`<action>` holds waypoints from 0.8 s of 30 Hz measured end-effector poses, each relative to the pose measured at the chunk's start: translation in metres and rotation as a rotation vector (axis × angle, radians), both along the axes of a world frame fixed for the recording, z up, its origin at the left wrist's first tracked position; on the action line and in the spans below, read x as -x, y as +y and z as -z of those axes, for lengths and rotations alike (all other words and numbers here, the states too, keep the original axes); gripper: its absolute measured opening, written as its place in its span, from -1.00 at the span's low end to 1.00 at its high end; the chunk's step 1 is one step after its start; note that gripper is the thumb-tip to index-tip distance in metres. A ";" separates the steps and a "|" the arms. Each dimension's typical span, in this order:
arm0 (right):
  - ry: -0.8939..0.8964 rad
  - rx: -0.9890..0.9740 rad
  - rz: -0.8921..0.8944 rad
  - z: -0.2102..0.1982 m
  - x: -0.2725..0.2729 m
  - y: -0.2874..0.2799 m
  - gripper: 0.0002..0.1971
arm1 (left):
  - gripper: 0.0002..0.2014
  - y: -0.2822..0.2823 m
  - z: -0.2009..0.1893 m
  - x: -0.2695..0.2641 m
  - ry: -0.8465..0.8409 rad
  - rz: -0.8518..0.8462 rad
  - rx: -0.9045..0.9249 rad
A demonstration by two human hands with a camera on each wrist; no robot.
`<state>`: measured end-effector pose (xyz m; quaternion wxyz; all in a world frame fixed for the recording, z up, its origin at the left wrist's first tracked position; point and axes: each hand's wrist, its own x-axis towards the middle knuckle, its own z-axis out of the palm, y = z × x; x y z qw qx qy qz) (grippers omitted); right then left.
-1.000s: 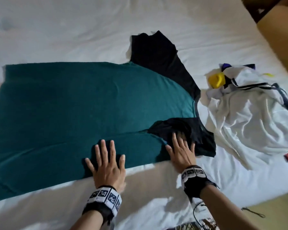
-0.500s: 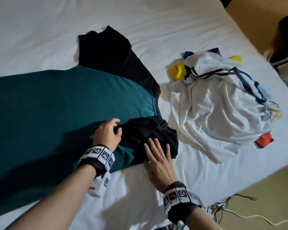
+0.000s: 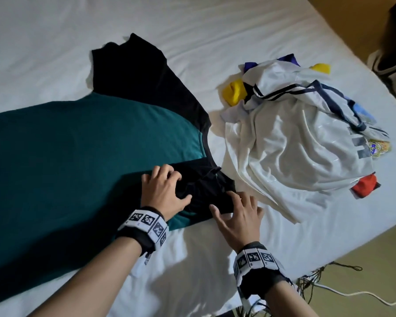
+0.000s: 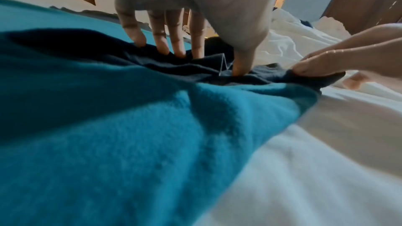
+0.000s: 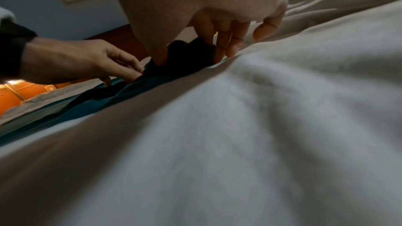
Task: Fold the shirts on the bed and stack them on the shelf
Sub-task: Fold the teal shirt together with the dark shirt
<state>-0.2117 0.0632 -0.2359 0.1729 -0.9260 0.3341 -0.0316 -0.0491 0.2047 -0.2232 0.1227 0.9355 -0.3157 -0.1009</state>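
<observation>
Teal shirt (image 3: 78, 143) mid-fold, flat on white bed (image 3: 55, 42), near black sleeve (image 3: 206, 184) being tucked in.

Shirt body fills 9 o'clock side of head view; far black sleeve (image 3: 144, 72) spread at 12 o'clock, not folded yet. Since a second ago both hands have left the near hem and gone to the near sleeve at centre. Left hand (image 3: 164, 191) was flat, now has fingertips (image 4: 161, 47) curled down and thumb dug in, bunching sleeve cloth. Right hand (image 3: 238, 216) at 5 o'clock pinches sleeve edge between thumb and fingers, seen in right wrist view. Judgement: first sleeve fold nearly set; far sleeve, body fold and shelf all remain. White jersey pile (image 3: 295, 138) at 3 o'clock untouched. Shelf not in view.
</observation>
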 end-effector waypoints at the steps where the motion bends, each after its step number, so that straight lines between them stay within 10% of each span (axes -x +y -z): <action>1: 0.008 -0.016 0.010 0.001 -0.001 0.001 -0.38 | -0.62 -0.001 0.002 -0.001 -0.003 0.001 -0.014; 10: 0.076 -0.130 0.016 -0.002 0.001 -0.008 -0.41 | -0.80 -0.009 -0.034 -0.092 0.515 -0.610 0.568; 19: -0.091 -0.284 0.105 -0.011 0.003 -0.017 -0.59 | -0.24 0.021 -0.010 -0.073 0.443 -0.718 0.238; 24: -0.035 -0.287 0.121 -0.006 -0.006 -0.025 -0.75 | -0.62 0.014 -0.012 -0.079 0.430 -0.745 0.273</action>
